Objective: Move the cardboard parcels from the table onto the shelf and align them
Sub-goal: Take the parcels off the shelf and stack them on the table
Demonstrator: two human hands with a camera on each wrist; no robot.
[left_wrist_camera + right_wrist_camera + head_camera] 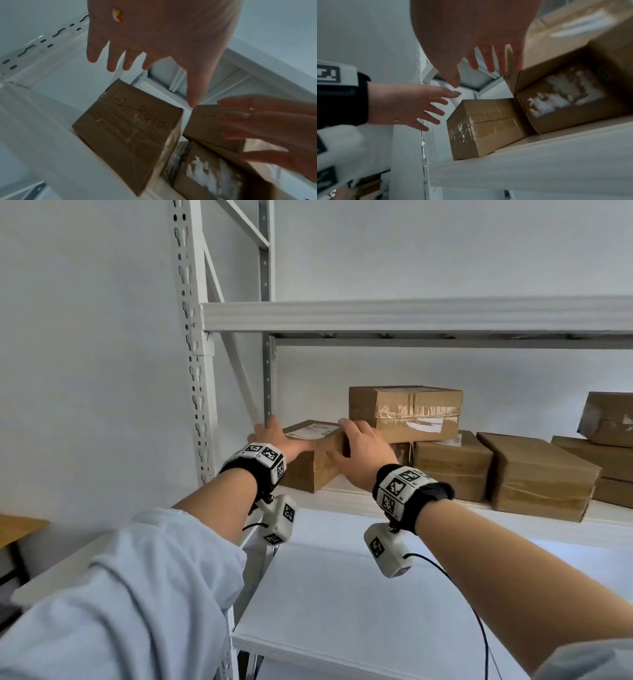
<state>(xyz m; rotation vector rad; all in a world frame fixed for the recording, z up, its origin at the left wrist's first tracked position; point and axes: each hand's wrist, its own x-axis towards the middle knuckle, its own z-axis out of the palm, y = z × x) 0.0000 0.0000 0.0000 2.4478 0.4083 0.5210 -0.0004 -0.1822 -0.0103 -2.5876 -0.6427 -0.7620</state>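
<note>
Both hands, left hand [274, 440] and right hand [359, 453], hover spread wide, holding nothing; a careless shove could skew the box [310, 460] off the shelf [428, 510].

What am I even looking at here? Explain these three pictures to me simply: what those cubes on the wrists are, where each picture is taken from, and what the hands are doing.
There is no machine here, only a person with bare hands. The patterned cubes are markers strapped to each wrist, and a small camera hangs under each one. The big picture comes from a camera on the person's head; the other two look along each hand from those wrist cameras.

The left hand and right hand reach to the leftmost parcel, a taped cardboard box on the white shelf. Both hands have straight, spread fingers; from the wrist views they look just clear of the box, so nothing is gripped. More parcels sit to the right, one of them, the stacked parcel, resting on top of others.
</note>
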